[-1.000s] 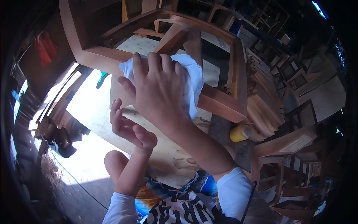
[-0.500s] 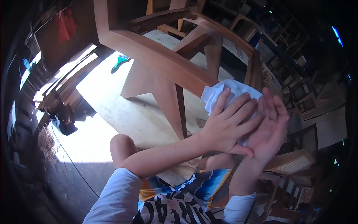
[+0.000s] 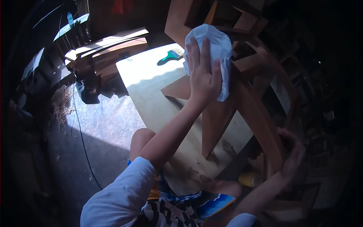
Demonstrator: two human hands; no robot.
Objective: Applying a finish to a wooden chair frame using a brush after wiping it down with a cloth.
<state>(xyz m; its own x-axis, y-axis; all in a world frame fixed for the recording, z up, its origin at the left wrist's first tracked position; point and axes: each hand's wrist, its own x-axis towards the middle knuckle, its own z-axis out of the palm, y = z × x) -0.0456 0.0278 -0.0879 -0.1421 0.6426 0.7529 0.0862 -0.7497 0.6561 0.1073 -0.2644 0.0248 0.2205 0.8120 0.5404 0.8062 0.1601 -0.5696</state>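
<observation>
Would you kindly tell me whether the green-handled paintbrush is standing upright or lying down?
Lying down: the paintbrush lies flat on the pale board, green handle leftward, bristles rightward.

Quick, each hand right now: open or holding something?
Left hand: open, laid on the white cloth.
Right hand: blurred, beside the wooden frame; grip unclear.
</observation>
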